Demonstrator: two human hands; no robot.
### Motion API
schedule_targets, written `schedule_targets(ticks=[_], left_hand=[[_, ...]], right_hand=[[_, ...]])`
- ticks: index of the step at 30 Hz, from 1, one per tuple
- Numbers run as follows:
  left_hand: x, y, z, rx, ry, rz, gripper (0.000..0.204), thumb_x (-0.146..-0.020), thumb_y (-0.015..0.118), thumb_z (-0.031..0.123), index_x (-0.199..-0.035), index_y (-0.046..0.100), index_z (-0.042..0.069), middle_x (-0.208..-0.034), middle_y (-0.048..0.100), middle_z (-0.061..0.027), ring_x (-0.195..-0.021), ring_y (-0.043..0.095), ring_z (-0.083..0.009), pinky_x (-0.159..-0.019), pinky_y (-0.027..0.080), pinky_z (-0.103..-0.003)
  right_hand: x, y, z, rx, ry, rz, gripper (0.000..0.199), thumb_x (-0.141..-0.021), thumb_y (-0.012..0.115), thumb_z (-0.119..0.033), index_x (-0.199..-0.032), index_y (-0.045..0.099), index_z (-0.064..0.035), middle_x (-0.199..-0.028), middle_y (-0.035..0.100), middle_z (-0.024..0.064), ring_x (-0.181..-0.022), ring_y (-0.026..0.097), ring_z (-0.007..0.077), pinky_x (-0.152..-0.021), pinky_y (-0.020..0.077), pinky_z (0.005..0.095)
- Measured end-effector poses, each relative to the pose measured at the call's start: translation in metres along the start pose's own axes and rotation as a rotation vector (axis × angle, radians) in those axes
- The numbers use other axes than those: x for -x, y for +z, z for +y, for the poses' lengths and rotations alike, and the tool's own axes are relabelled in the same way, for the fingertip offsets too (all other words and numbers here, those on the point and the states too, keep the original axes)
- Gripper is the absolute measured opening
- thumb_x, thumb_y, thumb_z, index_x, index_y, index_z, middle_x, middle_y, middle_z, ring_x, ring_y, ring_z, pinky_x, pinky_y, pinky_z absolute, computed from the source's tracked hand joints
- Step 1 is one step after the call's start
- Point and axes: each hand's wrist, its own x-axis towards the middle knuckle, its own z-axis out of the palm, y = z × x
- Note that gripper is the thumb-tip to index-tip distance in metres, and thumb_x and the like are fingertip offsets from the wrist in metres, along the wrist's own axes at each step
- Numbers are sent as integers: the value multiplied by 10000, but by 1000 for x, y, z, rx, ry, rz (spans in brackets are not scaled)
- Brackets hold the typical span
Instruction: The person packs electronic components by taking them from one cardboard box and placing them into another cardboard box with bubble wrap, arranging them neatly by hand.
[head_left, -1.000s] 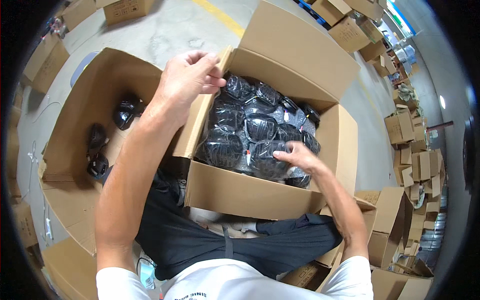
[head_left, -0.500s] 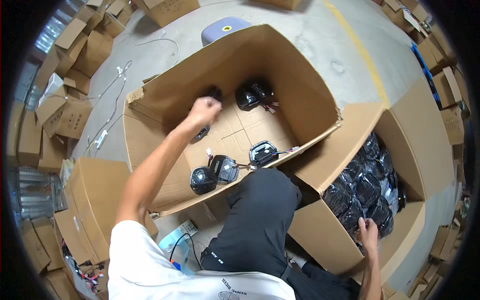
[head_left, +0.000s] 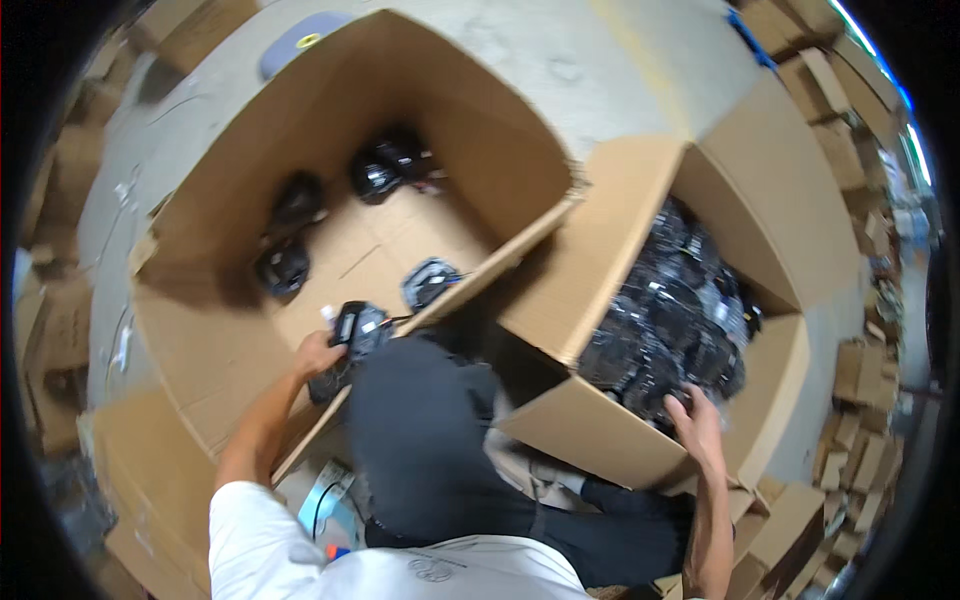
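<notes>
My left hand [head_left: 318, 354] is at the near side of a large cardboard box [head_left: 215, 330]. Its fingers close on the edge of a black plastic-housed unit [head_left: 360, 328] with a short cable. Partly under that hand lies another dark unit [head_left: 326, 386]. My right hand [head_left: 698, 428] is over the near edge of a second cardboard box [head_left: 610, 430], thumb and fingers apart. Its fingertips touch the black units in clear plastic wrap [head_left: 665, 330] heaped there, and no held thing shows.
More black units lie in the left box: a pair at the far side [head_left: 385, 165], others at the left [head_left: 284, 268], and one by the near right wall [head_left: 430, 283]. A purple stool [head_left: 300, 42] stands beyond. Cartons [head_left: 865, 370] line the right side.
My left hand has come back from the far left of the box to the units at its near side. My right hand stays at the wrapped heap. The whole view has turned and shifted.
</notes>
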Motion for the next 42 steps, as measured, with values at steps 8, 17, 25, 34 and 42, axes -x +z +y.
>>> schedule_targets(ticks=[8, 17, 25, 34, 42], left_hand=[[32, -2, 8, 38, 257, 375, 329, -889, 668, 267, -857, 651, -60, -744, 661, -209, -717, 645, -309, -705, 496, -468], [58, -152, 58, -161, 333, 464, 323, -922, 655, 176, -760, 595, -97, -614, 519, -229, -566, 509, -234, -579, 428, -433], [148, -258, 191, -237, 549, 824, 399, -951, 639, 259, -780, 577, -95, -603, 527, -185, -565, 485, -207, -562, 408, -420], [291, -188, 474, 166, 674, 278, 266, -982, 672, 244, -864, 717, 10, -702, 616, 60, -587, 535, -14, -523, 436, -214], [286, -71, 560, 341, 834, 74, 392, -946, 726, 407, -972, 739, 16, -721, 558, 68, -620, 468, -11, -568, 372, -184]], right_hand=[[-2, 6, 11, 26, -202, 107, 417, -935, 679, -322, -1142, 676, 40, -908, 724, 220, -839, 718, 336, -760, 546, 410], [7, -36, 28, -108, -150, 151, 395, -927, 694, -270, -1165, 669, 43, -960, 737, 212, -864, 731, 292, -792, 560, 382], [37, -59, -25, -110, -476, 170, 324, -906, 716, -181, -1144, 666, 33, -1003, 715, 204, -924, 712, 315, -810, 553, 391], [101, -81, -198, 130, -1167, 826, 890, -576, 862, -346, -1326, 566, 30, -1377, 550, 179, -1286, 525, 318, -1119, 387, 493], [36, -110, -106, 326, -875, 973, 339, -746, 678, -108, -1065, 640, -2, -934, 630, 126, -913, 631, 284, -773, 526, 389]])
